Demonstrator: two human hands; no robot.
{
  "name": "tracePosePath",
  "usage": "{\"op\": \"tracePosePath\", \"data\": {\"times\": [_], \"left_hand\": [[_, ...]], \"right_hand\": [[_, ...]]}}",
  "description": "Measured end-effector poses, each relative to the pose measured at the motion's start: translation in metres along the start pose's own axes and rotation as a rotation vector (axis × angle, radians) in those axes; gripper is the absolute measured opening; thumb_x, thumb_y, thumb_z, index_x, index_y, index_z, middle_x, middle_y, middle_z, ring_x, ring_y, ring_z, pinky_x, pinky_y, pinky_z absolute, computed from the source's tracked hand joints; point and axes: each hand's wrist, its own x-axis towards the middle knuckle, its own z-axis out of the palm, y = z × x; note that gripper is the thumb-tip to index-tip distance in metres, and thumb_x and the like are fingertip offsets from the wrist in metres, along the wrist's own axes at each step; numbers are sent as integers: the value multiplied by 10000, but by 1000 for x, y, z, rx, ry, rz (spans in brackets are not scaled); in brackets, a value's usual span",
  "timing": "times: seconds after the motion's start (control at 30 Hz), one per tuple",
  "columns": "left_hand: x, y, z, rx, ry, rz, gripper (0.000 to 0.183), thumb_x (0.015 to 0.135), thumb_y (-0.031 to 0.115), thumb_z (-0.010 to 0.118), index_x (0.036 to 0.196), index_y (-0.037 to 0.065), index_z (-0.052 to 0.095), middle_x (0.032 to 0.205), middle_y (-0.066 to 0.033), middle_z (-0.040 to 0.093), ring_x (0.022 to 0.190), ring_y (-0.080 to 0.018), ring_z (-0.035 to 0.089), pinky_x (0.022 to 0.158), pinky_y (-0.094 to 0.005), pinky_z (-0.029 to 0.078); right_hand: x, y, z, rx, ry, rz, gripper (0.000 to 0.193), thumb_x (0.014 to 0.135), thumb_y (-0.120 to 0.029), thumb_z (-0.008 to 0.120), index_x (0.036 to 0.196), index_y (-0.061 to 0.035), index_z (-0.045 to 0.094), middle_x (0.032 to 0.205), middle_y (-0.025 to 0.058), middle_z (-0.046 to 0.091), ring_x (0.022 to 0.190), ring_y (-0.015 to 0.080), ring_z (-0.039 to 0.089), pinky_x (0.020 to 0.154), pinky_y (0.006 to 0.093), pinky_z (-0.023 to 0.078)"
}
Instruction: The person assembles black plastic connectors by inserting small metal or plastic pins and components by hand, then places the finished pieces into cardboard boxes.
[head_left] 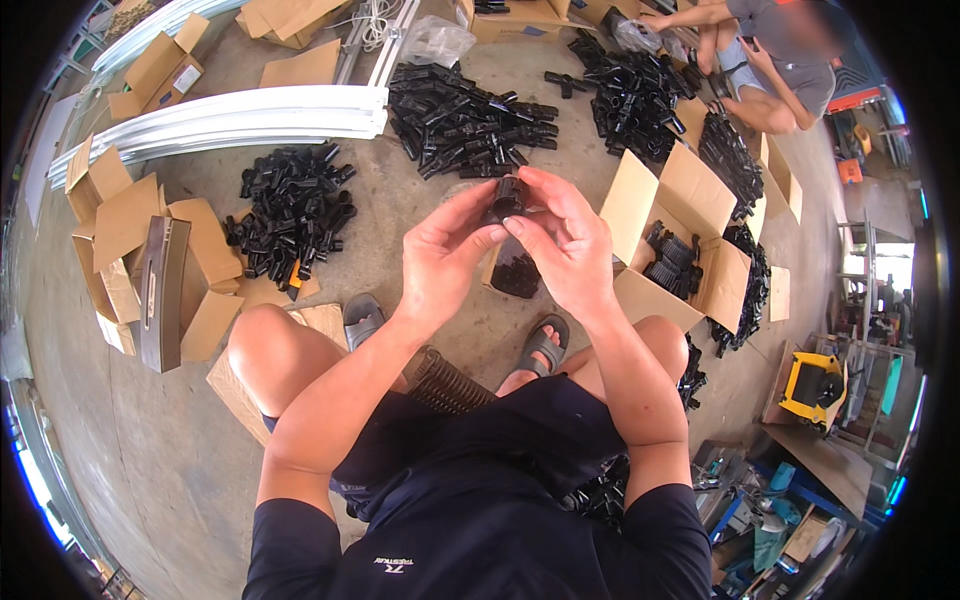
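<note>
Between both hands, held up above the floor, is a short black tubular fitting (508,198) with its round open end towards me. My left hand (445,245) grips its left side with thumb and fingers. Thumb and fingertips of my right hand (572,245) close on the right side. Below the hands stands a small open box (489,268) holding dark small pieces, partly covered by my right hand. Beyond the hands lies a pile of black fittings (460,125). To the right, an open cardboard box (722,275) contains black fittings (672,262) stacked in rows.
More black fittings lie in a left pile (295,210) and a far right pile (630,100). Cut cardboard boxes (130,220) and white metal rails (240,115) are at the left. Another person (770,80) sits at the far right. A yellow-framed item (812,387) stands at the right.
</note>
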Motion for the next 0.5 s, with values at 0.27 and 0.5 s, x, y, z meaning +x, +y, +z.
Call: {"op": "tracePosePath", "data": {"times": [0.27,0.5], "left_hand": [[-5,2,8,18,36,92,504,905,-108,697,1391,-20,593,1330,-131,651,1217,-183,626,1051,-322,517],[-6,-6,0,244,20,229,502,872,-73,752,1353,13,640,1255,-115,709,1140,-164,667,998,-313,533]], "right_hand": [[-4,-7,-5,68,-26,-5,468,904,68,718,1352,6,598,1252,72,642,1037,129,635,868,283,582],[-3,-7,-12,230,-80,57,437,911,76,711,1330,29,599,1202,87,638,1047,140,639,875,282,585]]}}
